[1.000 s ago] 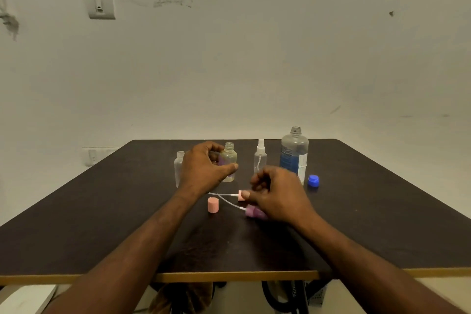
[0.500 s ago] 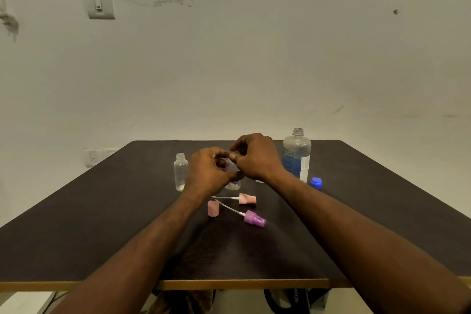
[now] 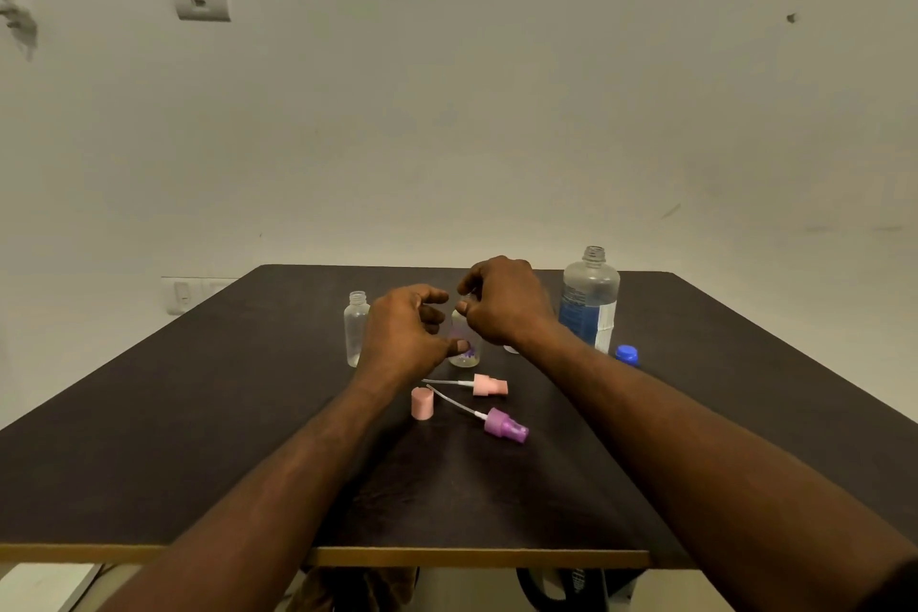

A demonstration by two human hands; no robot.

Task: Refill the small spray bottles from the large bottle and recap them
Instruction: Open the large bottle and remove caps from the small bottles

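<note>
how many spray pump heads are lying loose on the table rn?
2: a pink plastic spray pump head near the middle, and a purple plastic spray pump head just nearer the camera. The hands may hide another behind them.

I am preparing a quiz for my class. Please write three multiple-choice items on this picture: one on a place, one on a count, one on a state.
1. Where is the small blue screw cap?
A. on the dark table, right of the large clear bottle with the blue label
B. on that bottle

2. How many spray heads with tubes lie on the dark table?
A. two
B. four

3. The large bottle is:
A. capped
B. uncapped, upright

Answers: 1 A, the cap sits beside the bottle's base. 2 A, one pink spray head and one purple spray head. 3 B, its threaded neck is bare.
</note>
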